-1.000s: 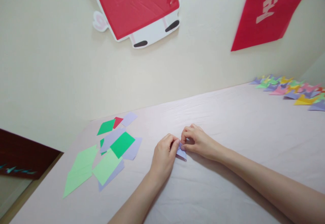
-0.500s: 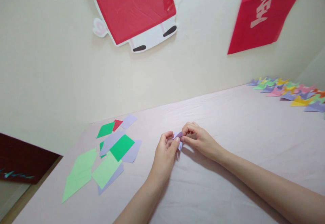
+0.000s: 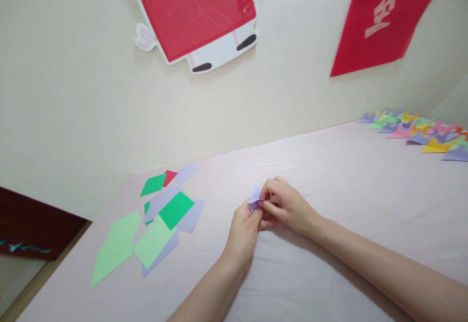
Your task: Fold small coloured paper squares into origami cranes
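Note:
A small piece of folded purple paper [image 3: 255,199] is held between my two hands, above the middle of the cloth-covered surface. My left hand [image 3: 245,224] grips it from below, thumb and fingers closed at its lower edge. At the paper's right side, my right hand [image 3: 285,202] pinches it between thumb and fingertips. One part of the paper stands up, and another flares to the left. The fingers partly hide its lower folds.
Loose green, purple and red paper sheets [image 3: 155,241] lie at the left. Several colourful folded paper figures [image 3: 435,132] stand in rows at the far right. Behind the pale cloth [image 3: 329,273] rises a wall with a red poster [image 3: 387,20] and a red-and-white cutout [image 3: 197,10].
The purple paper has been turned, so a point now stands up and a flap spreads leftward. My left hand has shifted slightly right and its fingers now lie under the paper.

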`<state>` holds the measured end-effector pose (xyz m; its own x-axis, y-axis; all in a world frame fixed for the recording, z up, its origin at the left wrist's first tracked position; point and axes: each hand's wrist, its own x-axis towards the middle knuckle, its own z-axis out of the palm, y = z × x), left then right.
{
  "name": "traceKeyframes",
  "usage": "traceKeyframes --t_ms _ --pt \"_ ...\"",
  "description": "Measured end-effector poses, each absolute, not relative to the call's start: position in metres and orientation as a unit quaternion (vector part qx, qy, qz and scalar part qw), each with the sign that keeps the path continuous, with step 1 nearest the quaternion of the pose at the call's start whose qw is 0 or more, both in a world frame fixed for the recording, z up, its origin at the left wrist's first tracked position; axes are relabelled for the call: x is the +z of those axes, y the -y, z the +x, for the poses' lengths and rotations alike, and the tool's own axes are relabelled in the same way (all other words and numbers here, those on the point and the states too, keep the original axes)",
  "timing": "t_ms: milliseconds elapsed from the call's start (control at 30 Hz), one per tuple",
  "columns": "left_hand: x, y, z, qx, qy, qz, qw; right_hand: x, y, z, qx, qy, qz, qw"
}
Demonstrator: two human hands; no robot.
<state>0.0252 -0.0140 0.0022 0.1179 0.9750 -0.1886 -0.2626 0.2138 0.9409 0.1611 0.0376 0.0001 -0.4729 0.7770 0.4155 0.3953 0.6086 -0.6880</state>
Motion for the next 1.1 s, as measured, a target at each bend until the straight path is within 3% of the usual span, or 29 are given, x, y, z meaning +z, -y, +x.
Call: traceKeyframes --t_ms 167,333,733,1100 --pt "0.005 0.013 0.025 0.428 -0.483 0.423 0.636 0.006 -0.035 0.162 0.131 0.880 -0.315 0.332" --pt "0.009 0.013 0.025 0.400 -0.479 0.456 0.634 0.002 -0.035 0.164 0.114 0.892 -0.305 0.314" --pt "0.008 0.009 0.012 0.343 -0.441 0.455 0.694 0.005 -0.035 0.168 0.317 0.819 -0.280 0.387" --pt "0.007 0.009 0.006 0.352 -0.448 0.459 0.681 0.003 -0.033 0.167 0.487 0.713 -0.331 0.380"
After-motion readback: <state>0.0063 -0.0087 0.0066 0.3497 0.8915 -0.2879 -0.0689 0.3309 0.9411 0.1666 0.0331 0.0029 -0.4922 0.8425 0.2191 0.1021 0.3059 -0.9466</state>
